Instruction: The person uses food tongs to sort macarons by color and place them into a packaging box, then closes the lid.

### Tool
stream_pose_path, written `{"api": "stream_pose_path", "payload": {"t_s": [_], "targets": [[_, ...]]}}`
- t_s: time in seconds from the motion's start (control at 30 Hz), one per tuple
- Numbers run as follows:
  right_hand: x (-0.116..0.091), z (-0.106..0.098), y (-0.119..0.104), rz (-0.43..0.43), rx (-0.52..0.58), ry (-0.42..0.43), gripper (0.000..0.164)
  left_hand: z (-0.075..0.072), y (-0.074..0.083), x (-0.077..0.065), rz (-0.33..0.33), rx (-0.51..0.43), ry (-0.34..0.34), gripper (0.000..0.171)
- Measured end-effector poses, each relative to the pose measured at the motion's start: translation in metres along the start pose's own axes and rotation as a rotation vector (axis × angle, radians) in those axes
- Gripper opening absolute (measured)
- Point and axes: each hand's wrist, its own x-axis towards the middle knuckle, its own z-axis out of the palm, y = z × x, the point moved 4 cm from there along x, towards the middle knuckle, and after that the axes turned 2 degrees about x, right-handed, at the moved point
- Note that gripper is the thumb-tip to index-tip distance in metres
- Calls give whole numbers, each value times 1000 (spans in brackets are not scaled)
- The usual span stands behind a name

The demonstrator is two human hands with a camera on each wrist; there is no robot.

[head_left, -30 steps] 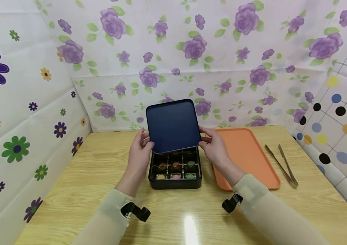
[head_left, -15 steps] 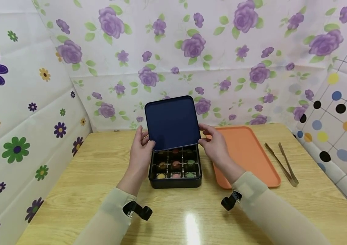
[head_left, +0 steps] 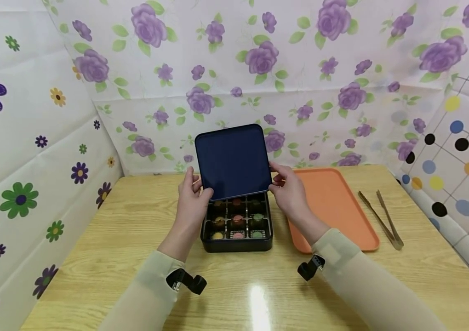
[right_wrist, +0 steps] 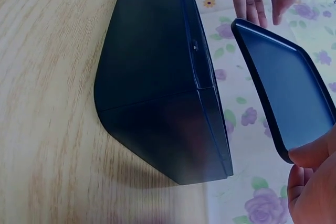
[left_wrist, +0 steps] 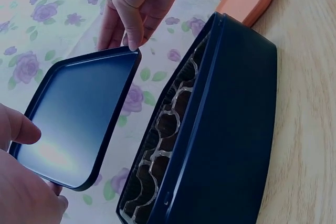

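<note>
A square box lid point(head_left: 232, 161) with a dark blue inside is tilted up above the back of a black box point(head_left: 236, 246). My left hand point(head_left: 193, 202) pinches its lower left corner, thumb on the inner face and fingers behind. At the lower right corner my right hand point(head_left: 290, 195) pinches the edge between thumb and fingers. Inside the box, clear-edged compartments hold small round macaron-like sweets, among them a pink one point(head_left: 237, 235) and a green one point(head_left: 257, 234). The lid partly covers the back row. In the left wrist view the lid point(left_wrist: 79, 114) stands apart from the box point(left_wrist: 220, 124).
An orange tray point(head_left: 334, 207) lies right of the box, partly behind my right hand. Metal tongs point(head_left: 383, 225) with spread arms lie beyond it on the wooden table point(head_left: 135, 230). Flowered cloth point(head_left: 156, 82) hangs behind the table, with patterned cloths at both sides.
Both hands have raised the lid slightly, and more of the sweets at the back shows. The box has stayed in place; the head view has shifted a little.
</note>
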Motion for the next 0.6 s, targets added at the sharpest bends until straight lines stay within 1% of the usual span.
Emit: {"api": "stream_pose_path", "payload": {"t_s": [0.2, 0.33, 0.47, 0.6], "targets": [[0, -1, -5, -25, -9, -9, 73, -1, 4, -2, 15, -69, -38, 87], [0, 0, -9, -39, 3, -15, 75, -3, 7, -3, 29, -122, -30, 84], [-3, 1, -12, -42, 22, -26, 78, -5, 8, -5, 37, -128, -16, 84], [-5, 0, -16, -46, 33, -33, 74, -6, 9, -7, 38, -102, -20, 82]]}}
